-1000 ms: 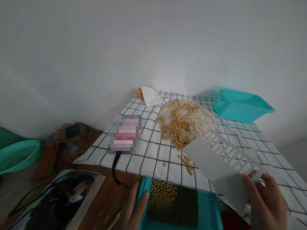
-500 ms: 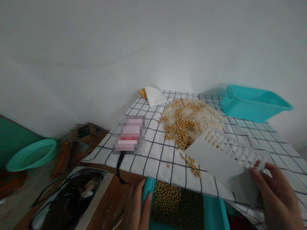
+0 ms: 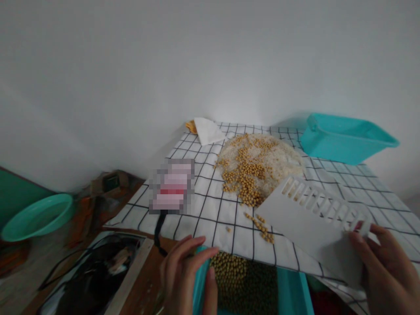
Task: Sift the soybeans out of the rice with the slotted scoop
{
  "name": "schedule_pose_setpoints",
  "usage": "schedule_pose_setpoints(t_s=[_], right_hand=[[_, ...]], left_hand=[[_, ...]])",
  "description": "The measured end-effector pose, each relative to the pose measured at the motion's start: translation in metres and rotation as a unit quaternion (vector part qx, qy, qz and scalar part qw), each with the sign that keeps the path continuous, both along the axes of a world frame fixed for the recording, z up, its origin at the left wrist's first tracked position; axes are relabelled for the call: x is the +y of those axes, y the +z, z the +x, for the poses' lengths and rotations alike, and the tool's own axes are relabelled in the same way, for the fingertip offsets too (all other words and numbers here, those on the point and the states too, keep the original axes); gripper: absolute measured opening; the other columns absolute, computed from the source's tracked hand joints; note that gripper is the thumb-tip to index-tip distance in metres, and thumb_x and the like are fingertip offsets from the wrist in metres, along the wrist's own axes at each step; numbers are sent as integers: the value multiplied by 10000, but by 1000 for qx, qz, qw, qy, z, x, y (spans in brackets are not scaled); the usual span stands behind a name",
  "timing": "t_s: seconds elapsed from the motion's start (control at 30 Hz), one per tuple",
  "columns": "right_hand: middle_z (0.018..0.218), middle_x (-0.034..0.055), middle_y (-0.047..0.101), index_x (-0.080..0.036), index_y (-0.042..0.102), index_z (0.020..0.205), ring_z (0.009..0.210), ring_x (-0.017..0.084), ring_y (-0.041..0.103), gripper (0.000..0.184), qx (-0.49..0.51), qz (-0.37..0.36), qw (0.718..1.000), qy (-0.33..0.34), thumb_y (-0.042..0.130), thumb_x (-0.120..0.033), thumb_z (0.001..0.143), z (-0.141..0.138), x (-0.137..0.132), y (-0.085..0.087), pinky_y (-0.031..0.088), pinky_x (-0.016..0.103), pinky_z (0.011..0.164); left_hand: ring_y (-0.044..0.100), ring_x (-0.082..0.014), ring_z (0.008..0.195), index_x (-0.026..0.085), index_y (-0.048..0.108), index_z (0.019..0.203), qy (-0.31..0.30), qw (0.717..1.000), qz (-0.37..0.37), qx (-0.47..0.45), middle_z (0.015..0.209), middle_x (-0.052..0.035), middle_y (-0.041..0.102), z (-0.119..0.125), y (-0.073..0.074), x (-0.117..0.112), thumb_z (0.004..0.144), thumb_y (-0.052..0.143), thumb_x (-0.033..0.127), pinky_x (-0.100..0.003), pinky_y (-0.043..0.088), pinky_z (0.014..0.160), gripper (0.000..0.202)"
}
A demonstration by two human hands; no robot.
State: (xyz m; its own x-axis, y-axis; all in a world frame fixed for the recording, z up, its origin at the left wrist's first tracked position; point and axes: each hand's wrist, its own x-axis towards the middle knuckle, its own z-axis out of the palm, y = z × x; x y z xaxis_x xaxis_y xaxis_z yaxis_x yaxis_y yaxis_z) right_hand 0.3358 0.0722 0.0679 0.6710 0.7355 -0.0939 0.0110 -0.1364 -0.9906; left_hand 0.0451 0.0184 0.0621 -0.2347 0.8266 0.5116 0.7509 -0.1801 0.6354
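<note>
My right hand [image 3: 389,262] grips the corner of a white slotted plastic board [image 3: 311,223], fingers closed round it. The board slants over the cloth, its far tip by a heap of soybeans [image 3: 251,177] mixed with white rice-like grains [image 3: 282,159]. A short trail of soybeans [image 3: 264,229] lies left of the board. Below the table's front edge is a teal plastic bin [image 3: 295,288] holding yellowish beans [image 3: 229,271] and a darker mass of beans [image 3: 256,280]. My left hand [image 3: 190,273] straddles its left rim, thumb inside and fingers curved over the top.
A second teal bin [image 3: 348,140] stands at the back right of the checked tablecloth [image 3: 210,205]. A blurred-out pink object with a black strap [image 3: 159,227] lies on the left. A white cloth [image 3: 208,131] is at the back. A green basin [image 3: 39,214] and a black bag [image 3: 85,275] are lower left.
My left hand has risen slightly, its fingers spreading more over the bin's rim. The board has shifted a little to the right in my right hand. The view has moved slightly.
</note>
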Motion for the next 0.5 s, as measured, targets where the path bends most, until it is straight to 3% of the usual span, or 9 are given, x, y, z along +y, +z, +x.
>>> schedule_pose_setpoints(t_s=[0.17, 0.3, 0.5], right_hand=[[713, 0, 663, -214, 615, 1082, 464, 106, 477, 548, -29, 1, 1000, 8, 789, -525, 666, -1, -1, -3, 366, 183, 356], [734, 3, 677, -220, 629, 1067, 530, 124, 538, 527, -31, 9, 999, 12, 792, -517, 664, -4, 2, 0, 406, 182, 408], [731, 2, 674, -210, 641, 1028, 518, 114, 531, 514, -19, 16, 1000, 16, 806, -508, 644, -8, 4, 4, 402, 176, 406]], left_hand=[[543, -213, 1212, 313, 565, 1197, -71, 995, -26, 65, 1235, -40, 576, -14, -4, 7, 901, 482, 133, -366, 506, 985, 356], [529, -196, 1236, 313, 540, 1269, -62, 992, -40, 104, 1274, -22, 574, -22, -10, 10, 911, 479, 133, -354, 468, 1032, 406], [506, -182, 1266, 328, 532, 1289, -60, 995, -30, 79, 1276, -9, 575, -20, -17, 9, 898, 429, 55, -350, 449, 1054, 488]])
